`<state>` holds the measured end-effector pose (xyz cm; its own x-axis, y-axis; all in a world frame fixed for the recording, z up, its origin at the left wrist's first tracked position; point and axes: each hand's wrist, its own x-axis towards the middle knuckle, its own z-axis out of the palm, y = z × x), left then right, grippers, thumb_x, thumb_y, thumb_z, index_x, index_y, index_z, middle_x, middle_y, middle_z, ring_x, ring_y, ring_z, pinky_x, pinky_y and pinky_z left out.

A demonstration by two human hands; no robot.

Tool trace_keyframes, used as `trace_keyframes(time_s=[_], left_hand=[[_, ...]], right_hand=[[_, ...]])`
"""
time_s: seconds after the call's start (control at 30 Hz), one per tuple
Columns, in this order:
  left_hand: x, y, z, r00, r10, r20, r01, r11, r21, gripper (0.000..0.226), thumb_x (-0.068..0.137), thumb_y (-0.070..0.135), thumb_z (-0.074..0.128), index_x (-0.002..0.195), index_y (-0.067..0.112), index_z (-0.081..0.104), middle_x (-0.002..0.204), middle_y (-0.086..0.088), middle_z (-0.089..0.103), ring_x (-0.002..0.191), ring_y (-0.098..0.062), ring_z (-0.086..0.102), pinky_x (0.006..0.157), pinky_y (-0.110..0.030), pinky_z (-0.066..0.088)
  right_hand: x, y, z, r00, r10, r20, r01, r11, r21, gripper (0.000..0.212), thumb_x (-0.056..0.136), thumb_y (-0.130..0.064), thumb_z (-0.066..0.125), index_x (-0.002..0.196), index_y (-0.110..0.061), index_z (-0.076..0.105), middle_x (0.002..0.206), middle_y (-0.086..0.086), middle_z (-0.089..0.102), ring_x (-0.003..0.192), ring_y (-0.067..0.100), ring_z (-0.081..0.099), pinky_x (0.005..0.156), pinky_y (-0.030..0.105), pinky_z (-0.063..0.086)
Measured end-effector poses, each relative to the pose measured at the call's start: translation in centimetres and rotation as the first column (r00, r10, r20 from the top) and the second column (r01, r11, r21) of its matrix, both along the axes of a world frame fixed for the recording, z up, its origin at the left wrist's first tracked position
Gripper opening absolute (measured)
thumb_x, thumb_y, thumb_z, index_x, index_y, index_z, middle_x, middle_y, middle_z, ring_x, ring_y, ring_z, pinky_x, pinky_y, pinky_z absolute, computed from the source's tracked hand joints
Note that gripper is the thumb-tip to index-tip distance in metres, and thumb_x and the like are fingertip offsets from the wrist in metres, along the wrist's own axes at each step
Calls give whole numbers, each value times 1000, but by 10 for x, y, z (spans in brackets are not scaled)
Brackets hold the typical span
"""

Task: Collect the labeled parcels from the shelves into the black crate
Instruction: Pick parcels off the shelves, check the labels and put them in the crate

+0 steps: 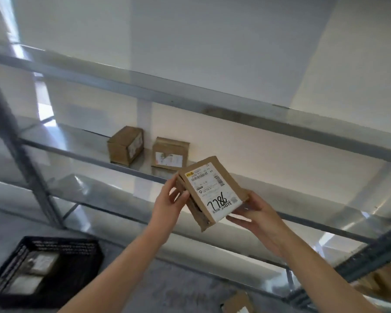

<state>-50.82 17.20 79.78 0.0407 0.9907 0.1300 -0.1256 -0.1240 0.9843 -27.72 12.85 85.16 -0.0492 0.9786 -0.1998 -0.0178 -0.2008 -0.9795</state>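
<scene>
A brown cardboard parcel (212, 190) with a white label marked 7786 in black pen is held up in front of the shelves. My left hand (170, 201) grips its left edge. My right hand (254, 214) grips its lower right corner. Two more labeled cardboard parcels, one (125, 146) and the other (169, 153), stand on the middle metal shelf (81, 136) behind it. The black crate (77, 249) sits on the floor at the lower left, with two labeled parcels (35, 271) inside.
Grey metal shelving runs across the view, with an upright post (20, 154) at the left. Another parcel (237, 302) shows at the bottom edge, and brown cardboard (384, 281) lies on a lower shelf at the right. A white wall stands behind.
</scene>
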Motion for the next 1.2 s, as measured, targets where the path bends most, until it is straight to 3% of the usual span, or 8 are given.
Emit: trace_keyframes(time_s=[0.2, 0.47, 0.53, 0.63, 0.83, 0.9, 1.03, 1.2], left_hand=[[-116, -10, -24, 993, 119, 13, -119, 992, -46, 70, 87, 30, 66, 147, 42, 34, 133, 25, 58, 130, -4, 52, 108, -40, 46], [-197, -22, -61, 931, 360, -55, -364, 919, -151, 62, 98, 27, 54, 144, 56, 23, 151, 19, 40, 142, -2, 33, 120, -43, 28], [-206, -11, -69, 918, 393, -53, -395, 897, -196, 65, 100, 28, 53, 150, 49, 19, 159, 12, 29, 148, -12, 24, 120, -46, 26], [-215, 8, -74, 890, 455, -26, -448, 863, -233, 58, 102, 29, 49, 152, 42, 22, 159, 14, 28, 146, -7, 25, 118, -30, 29], [-236, 36, -74, 834, 550, 28, -513, 795, -323, 47, 102, 32, 46, 147, 41, 35, 132, 17, 61, 116, 1, 61, 98, -26, 52], [-249, 44, -79, 789, 614, 6, -568, 734, -372, 46, 103, 28, 46, 147, 37, 38, 129, 9, 65, 114, -5, 64, 98, -32, 53], [-271, 46, -86, 688, 723, -71, -681, 608, -407, 39, 104, 24, 45, 139, 41, 44, 119, 15, 69, 108, 2, 64, 85, -15, 53], [-299, 35, -94, 558, 829, -27, -733, 477, -484, 31, 102, 15, 48, 117, 38, 60, 110, 13, 73, 103, -4, 68, 88, -28, 57]], right_hand=[[-117, 37, -19, 994, 111, -26, -113, 986, -119, 46, 92, -2, 34, 124, -21, 61, 118, 13, 68, 104, 38, 66, 78, 67, 55], [-227, 81, -49, 925, 367, 101, -337, 913, -231, 38, 102, -47, 39, 123, -24, 62, 112, 7, 72, 106, 33, 68, 73, 57, 59], [-245, 100, -57, 890, 426, 164, -386, 894, -225, 28, 103, -41, 43, 124, -27, 56, 107, 7, 74, 106, 31, 67, 71, 53, 61], [-269, 133, -76, 855, 502, 130, -464, 853, -241, 28, 105, -31, 41, 131, -36, 49, 114, 4, 72, 108, 28, 68, 74, 52, 61], [-321, 189, -103, 739, 668, 85, -627, 729, -275, 41, 104, -17, 45, 139, -38, 47, 123, 1, 69, 104, 20, 71, 83, 52, 59], [-342, 206, -107, 692, 718, 73, -674, 679, -292, 44, 103, -17, 48, 141, -39, 43, 123, 1, 69, 105, 21, 71, 83, 51, 59], [-386, 230, -111, 611, 787, 90, -730, 604, -320, 42, 102, -16, 50, 127, -47, 38, 105, -2, 73, 99, 21, 71, 84, 50, 59], [-443, 239, -121, 474, 869, 140, -806, 492, -329, 31, 104, -28, 47, 122, -52, 50, 106, -9, 75, 105, 18, 69, 91, 52, 56]])
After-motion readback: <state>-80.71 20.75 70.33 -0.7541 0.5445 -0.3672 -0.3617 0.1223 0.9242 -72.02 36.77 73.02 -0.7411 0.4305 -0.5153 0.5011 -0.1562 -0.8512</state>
